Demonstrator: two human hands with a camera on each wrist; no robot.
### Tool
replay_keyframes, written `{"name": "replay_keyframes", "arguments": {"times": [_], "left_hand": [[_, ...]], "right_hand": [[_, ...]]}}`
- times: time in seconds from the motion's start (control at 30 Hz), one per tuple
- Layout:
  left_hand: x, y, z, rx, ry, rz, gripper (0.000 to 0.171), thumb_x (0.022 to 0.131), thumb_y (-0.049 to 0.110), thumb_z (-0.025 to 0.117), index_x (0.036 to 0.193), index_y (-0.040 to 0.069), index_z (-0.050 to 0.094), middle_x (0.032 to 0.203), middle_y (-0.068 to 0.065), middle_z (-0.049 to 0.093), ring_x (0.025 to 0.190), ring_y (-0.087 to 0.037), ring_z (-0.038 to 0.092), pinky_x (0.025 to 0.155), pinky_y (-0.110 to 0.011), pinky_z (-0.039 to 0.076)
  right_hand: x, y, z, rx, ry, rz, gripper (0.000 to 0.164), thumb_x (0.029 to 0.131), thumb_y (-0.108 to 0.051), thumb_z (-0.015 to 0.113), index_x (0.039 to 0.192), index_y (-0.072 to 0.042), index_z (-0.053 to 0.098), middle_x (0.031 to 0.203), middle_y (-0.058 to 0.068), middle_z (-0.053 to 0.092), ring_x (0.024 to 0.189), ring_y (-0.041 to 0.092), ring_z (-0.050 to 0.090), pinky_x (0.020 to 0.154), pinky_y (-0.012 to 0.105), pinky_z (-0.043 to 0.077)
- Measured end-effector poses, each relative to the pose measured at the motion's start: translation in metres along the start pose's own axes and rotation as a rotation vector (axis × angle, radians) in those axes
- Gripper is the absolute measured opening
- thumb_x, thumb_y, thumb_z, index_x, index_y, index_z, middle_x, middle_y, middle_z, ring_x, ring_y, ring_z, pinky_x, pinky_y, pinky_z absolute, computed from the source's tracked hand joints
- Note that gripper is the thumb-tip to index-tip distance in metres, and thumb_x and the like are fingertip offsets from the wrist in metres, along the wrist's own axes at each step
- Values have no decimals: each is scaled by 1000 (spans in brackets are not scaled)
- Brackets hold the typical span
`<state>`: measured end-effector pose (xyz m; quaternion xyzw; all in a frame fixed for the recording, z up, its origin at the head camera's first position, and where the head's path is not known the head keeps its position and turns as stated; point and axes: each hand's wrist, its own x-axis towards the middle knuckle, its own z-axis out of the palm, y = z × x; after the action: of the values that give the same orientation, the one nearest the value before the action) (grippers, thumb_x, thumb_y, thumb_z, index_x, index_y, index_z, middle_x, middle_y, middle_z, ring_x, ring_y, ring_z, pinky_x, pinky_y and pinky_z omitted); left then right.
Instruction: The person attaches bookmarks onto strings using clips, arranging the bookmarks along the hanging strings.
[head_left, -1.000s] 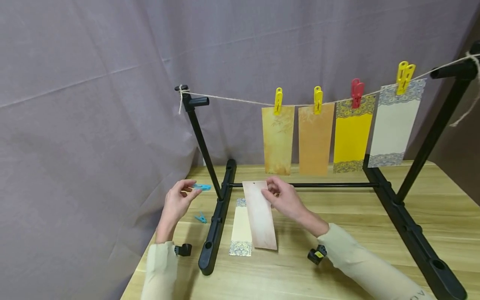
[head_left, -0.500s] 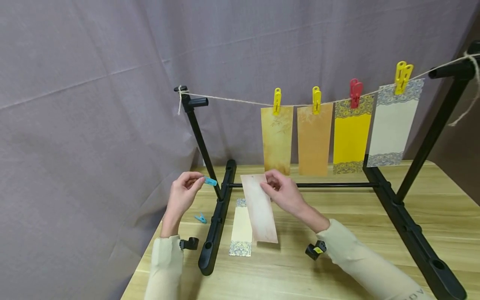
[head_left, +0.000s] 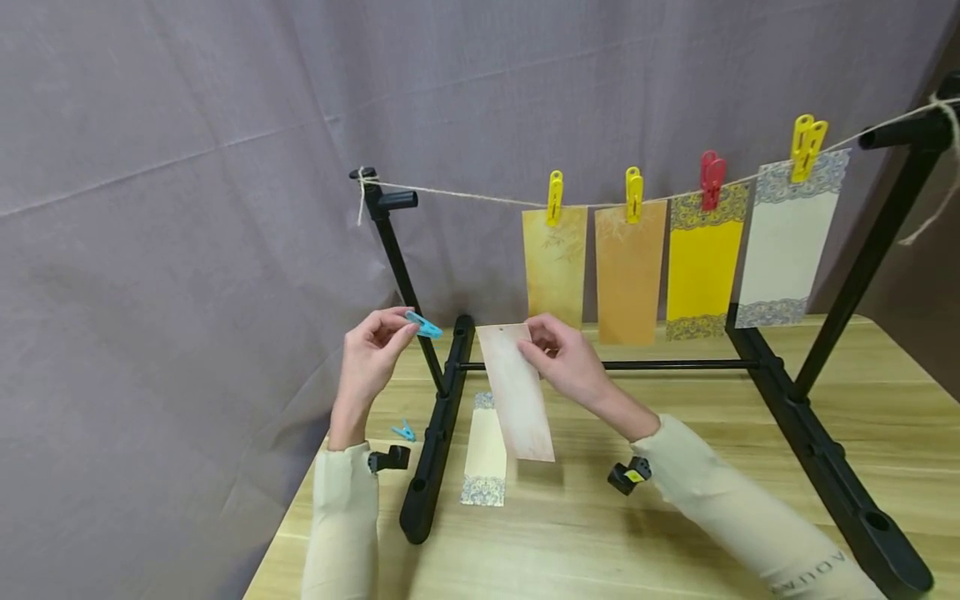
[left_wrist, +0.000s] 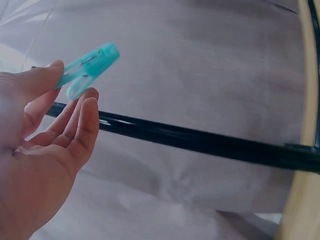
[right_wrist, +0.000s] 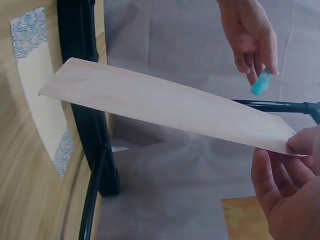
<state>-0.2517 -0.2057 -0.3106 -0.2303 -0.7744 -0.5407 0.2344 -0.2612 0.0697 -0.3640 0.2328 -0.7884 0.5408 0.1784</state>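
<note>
My left hand (head_left: 369, 354) pinches a blue clothespin (left_wrist: 90, 70) between thumb and fingers, close to the left post of the rack. The clothespin's tip points away from the palm. In my right hand (head_left: 566, 358) is a pale pinkish paper card (head_left: 516, 392), pinched at its upper right edge; a small hole shows near its top. The card hangs tilted above the table, partly overlapping a cream card with blue patterned ends (head_left: 485, 450) that lies flat. A second blue clothespin (head_left: 404, 431) lies on the table left of the rack's foot.
A string (head_left: 480, 197) runs between the posts of a black rack (head_left: 403, 267). From it hang several cards, including a yellow one (head_left: 701, 267), held by yellow clothespins (head_left: 555, 200) and a red one (head_left: 712, 182). A grey cloth (head_left: 187, 250) stands behind the wooden table (head_left: 585, 542).
Both hands have risen from the table toward the string, the left also moving right. The clothespin and pinkish card have gone up with them. The hanging cards stay in place.
</note>
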Motion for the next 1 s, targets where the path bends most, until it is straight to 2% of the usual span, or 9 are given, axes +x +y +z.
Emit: {"name": "replay_keyframes", "arguments": {"times": [0.17,0.27,0.37,0.57,0.77,0.87,1.0], "left_hand": [[11,-8,6,-71,13,4,11,91,-2,66,96,-11,64,118,-29,65,92,-5,68,75,-13,51],[17,-13,9,-93,24,24,11,90,-3,66,96,-11,63,115,-30,66,85,-3,66,71,-13,51],[23,-9,13,-122,44,54,12,89,1,69,92,-9,63,109,-28,68,79,-5,66,69,-15,52],[34,5,18,-145,56,132,18,89,8,71,91,-6,61,105,-24,70,80,-9,68,69,-18,53],[47,19,22,-131,66,213,16,92,9,68,94,-6,63,107,-22,70,75,-9,63,67,-18,51],[52,26,24,-128,73,239,16,93,10,66,95,-6,63,109,-22,70,75,-8,63,69,-18,51],[57,36,28,-132,52,242,15,92,8,66,96,-6,64,112,-25,68,82,-10,66,71,-17,51]], "right_hand": [[1,-24,-3,-5,-10,-10,16,92,1,64,107,4,61,80,20,67,62,18,54,50,20,45],[0,-39,-5,9,-12,-25,17,92,2,63,108,6,61,81,23,67,63,18,55,51,19,45],[2,-45,-6,17,-13,-42,17,92,2,63,108,7,61,82,23,67,65,16,55,52,19,46],[9,-45,-8,20,-2,-91,16,91,2,64,106,7,61,81,21,66,63,11,54,52,19,46],[24,-24,-12,45,33,-131,15,91,-4,67,105,1,63,78,15,65,59,9,54,49,21,48],[29,-22,-16,58,46,-140,15,91,-6,68,104,1,64,76,15,65,57,10,54,48,22,47],[32,-24,-19,45,44,-141,14,92,-9,68,103,-2,64,77,13,65,57,10,54,49,23,47]]}}
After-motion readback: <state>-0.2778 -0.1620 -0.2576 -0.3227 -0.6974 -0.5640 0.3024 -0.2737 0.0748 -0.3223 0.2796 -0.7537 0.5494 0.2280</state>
